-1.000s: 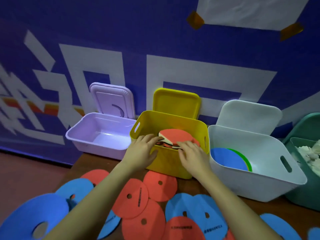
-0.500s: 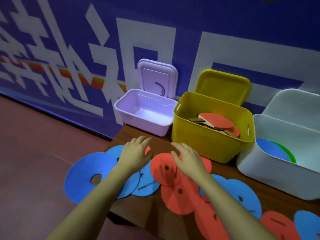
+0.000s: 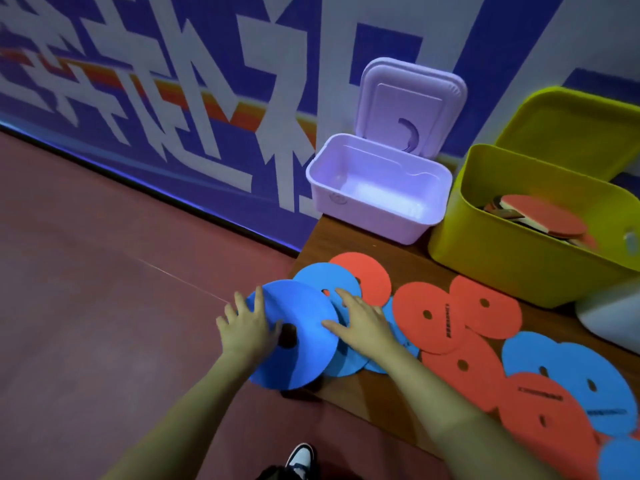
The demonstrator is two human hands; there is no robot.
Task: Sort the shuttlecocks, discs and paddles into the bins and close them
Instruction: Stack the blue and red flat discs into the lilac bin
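Several flat red discs (image 3: 427,315) and blue discs (image 3: 585,382) with centre holes lie overlapping on the wooden table (image 3: 363,389). A large blue disc (image 3: 304,355) overhangs the table's left corner. My left hand (image 3: 247,323) rests on that disc's left edge with fingers spread and the thumb near the hole. My right hand (image 3: 362,323) lies flat with straight fingers on the blue discs beside it, thumb touching the large disc. Behind stand an empty purple bin (image 3: 360,216), lid up, and a yellow bin (image 3: 512,261) holding red paddles (image 3: 543,216), lid up.
A corner of a white bin (image 3: 609,317) shows at the right edge. The bins stand against a blue and white banner wall (image 3: 173,98). Left of the table is red-brown floor (image 3: 104,323), with a shoe (image 3: 300,457) at the bottom.
Both hands moved left, away from the red discs near the yellow bin, onto the blue discs at the table's left corner. The view swung left with them.
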